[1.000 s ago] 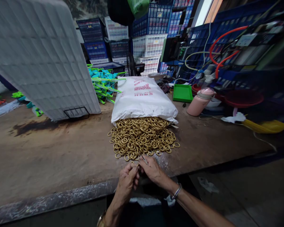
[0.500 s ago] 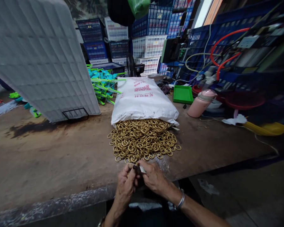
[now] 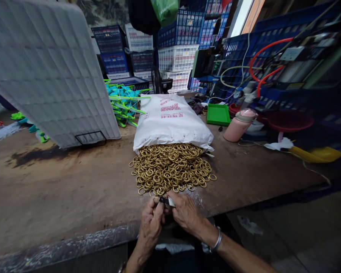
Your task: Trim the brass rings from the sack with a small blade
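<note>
A heap of several brass rings (image 3: 170, 167) spills from the mouth of a white sack (image 3: 170, 118) onto the worn bench (image 3: 62, 189). Just in front of the heap, at the bench's near edge, my two hands meet. My left hand (image 3: 151, 223) is closed, its fingers pinched on a brass ring that barely shows. My right hand (image 3: 184, 211) is closed too, pinching a small dark and white piece (image 3: 167, 201) against the left hand's fingertips. A metal bangle circles my right wrist.
A large grey ribbed panel (image 3: 51, 72) leans at the left. Teal and green plastic parts (image 3: 123, 100) lie behind it. A green tray (image 3: 218, 113), a pink flask (image 3: 238, 125), a red basin (image 3: 290, 121) and a yellow scoop (image 3: 318, 153) sit at the right. Stacked crates (image 3: 176, 57) fill the back.
One second ago my fingers were at the heap's front edge. Both hands have since drawn slightly back together, and the small dark and white piece now shows between them.
</note>
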Demonstrator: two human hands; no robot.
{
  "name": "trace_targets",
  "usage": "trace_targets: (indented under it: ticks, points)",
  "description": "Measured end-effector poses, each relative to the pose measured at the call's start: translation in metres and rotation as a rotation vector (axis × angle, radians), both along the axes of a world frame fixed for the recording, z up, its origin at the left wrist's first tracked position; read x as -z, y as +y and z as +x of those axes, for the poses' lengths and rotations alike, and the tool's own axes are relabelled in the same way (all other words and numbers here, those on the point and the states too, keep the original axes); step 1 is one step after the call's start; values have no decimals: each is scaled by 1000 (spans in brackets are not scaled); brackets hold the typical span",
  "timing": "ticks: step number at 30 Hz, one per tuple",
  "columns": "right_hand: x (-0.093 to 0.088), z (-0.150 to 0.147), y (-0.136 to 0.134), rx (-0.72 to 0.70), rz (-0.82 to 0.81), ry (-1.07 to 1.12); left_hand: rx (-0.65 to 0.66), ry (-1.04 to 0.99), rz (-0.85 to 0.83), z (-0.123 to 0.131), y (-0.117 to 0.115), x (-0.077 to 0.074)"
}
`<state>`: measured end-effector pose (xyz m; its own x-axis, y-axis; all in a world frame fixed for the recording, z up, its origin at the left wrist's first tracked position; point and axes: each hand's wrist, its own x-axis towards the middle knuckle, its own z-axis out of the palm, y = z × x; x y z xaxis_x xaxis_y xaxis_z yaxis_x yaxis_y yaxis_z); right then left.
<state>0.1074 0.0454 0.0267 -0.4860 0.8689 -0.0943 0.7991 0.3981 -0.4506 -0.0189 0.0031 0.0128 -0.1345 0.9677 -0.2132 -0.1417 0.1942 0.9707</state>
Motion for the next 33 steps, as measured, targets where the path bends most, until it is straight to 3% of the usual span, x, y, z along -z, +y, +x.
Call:
trace_targets:
  ticks: [7,12,15,19,26,33]
  points:
    - [-4,3,4,-153,-176,124,41,60,160,-6,-6,8]
    - [2,10,11,-168,-124,31,59,77,149,-5,-14,-2]
    - [6,13,13,-75,-53,-102,50,-72,84,-8,-17,-13]
    - [10,6,8,-50,44,-46,-55,-358,-20,-23,-15,-21]
    - [20,-19,-6,-16,91,2,-253,-586,-97,-50,-14,-16]
    - [27,-23,-8,14,90,28,-237,-734,-112,-58,-16,-10]
